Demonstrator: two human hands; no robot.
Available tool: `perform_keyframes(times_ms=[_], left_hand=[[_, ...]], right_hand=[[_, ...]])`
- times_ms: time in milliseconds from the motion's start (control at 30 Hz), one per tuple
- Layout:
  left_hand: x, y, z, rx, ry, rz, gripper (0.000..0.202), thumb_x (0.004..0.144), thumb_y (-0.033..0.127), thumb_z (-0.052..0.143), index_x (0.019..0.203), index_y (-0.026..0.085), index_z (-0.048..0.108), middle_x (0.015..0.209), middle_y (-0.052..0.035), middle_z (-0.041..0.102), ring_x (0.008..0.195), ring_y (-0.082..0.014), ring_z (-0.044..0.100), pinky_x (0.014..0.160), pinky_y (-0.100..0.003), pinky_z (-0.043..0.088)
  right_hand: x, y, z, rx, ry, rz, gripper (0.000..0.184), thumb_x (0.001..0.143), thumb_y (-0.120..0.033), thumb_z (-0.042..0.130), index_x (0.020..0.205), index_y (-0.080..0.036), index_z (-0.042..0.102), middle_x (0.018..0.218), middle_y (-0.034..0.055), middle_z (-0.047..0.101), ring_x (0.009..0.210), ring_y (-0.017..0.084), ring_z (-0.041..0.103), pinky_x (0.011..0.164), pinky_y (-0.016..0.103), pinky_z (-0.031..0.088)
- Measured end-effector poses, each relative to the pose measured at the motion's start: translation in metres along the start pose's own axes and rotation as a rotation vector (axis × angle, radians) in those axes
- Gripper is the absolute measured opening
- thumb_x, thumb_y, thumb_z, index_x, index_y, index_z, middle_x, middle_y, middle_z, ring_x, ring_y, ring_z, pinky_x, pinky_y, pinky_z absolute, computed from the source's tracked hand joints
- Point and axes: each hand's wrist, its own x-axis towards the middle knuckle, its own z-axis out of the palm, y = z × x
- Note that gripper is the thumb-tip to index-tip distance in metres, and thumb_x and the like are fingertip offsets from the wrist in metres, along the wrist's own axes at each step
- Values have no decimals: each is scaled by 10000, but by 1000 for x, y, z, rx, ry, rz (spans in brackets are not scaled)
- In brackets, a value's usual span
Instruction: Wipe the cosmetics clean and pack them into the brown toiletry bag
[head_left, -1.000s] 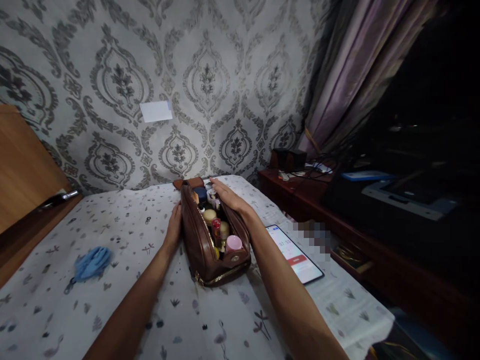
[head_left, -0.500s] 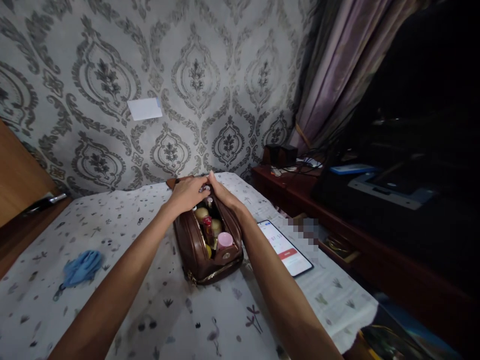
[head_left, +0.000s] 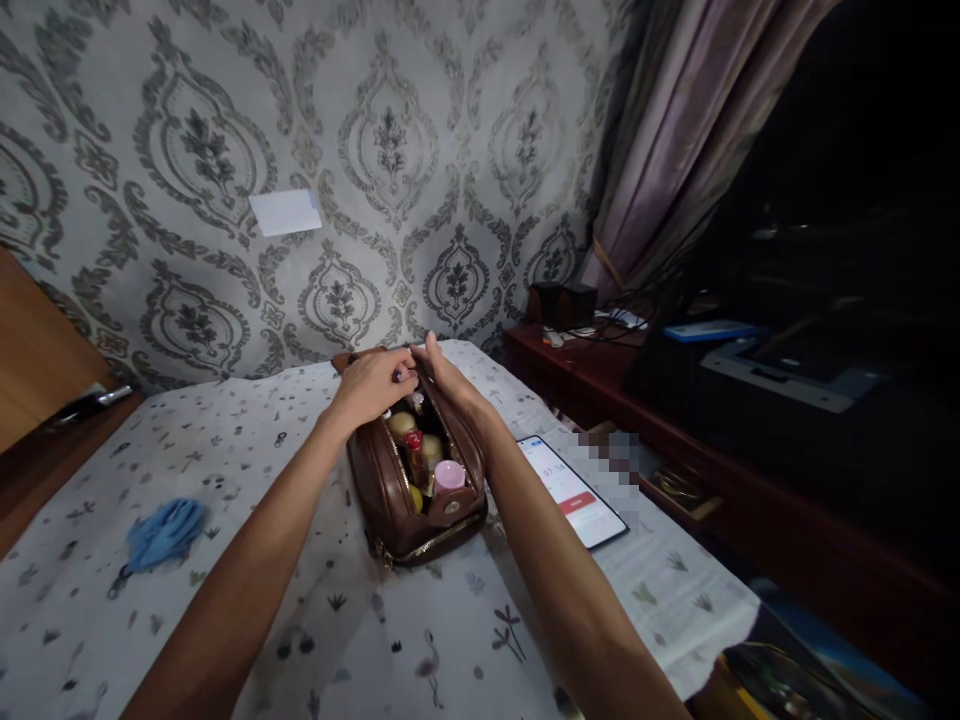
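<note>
A brown leather toiletry bag stands on the patterned cloth with its zipped top gaping. Inside sit a pink-lidded container, a small red-topped item, rounded tan items and several other pieces partly hidden. My left hand reaches over the bag's far end, its fingers curled together around something small that I cannot make out. Along the far right rim lies my right hand, gripping the bag's edge, with some of its fingers hidden.
To the right of the bag lies a phone with a lit screen. A crumpled blue cloth is at the left. A dark red desk with cables and small boxes borders the right side; the patterned wall stands behind.
My left fingers have shifted slightly at the bag's far end. The right hand stays at the rim, with one fingertip standing up more. The bag has hardly moved.
</note>
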Motion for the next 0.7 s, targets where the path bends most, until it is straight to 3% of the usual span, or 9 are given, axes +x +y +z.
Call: perform_keyframes(times_ms=[133,233,400,567,700], left_hand=[[-5,-4,-1,-65,21,-5,177,760,293,641,921,235,685,865,-8,716,795,-201,630,706,-295,448],[-6,-6,-2,-78,0,15,119,736,281,637,832,228,684,836,-4,703,788,-196,623,704,-289,445],[-5,-5,-2,-40,20,17,109,739,247,636,837,225,679,822,-6,711,758,-196,619,713,-294,441],[-7,2,1,-45,72,10,111,801,267,584,830,220,681,798,-20,719,740,-205,623,736,-317,458],[-2,-15,0,-349,191,-90,127,801,308,598,813,211,678,812,-13,722,823,-206,652,811,-306,488]], right_hand=[[-3,-3,-4,55,1,44,890,905,-823,197,1388,-199,608,1494,56,560,1446,277,441,1233,428,285],[-4,-4,-5,21,7,24,848,900,-823,242,1289,-206,675,1411,62,633,1421,290,467,1216,434,312],[1,-4,-1,-114,-81,-113,693,902,-763,404,1083,-186,742,1233,71,724,1252,279,590,1158,432,381],[5,-1,3,-126,-57,-134,571,882,-700,529,1192,-264,728,1414,31,630,1454,265,409,1264,450,172],[5,2,3,-125,-48,-110,632,850,-718,565,1302,-291,680,1483,28,571,1512,283,323,1276,498,99]])
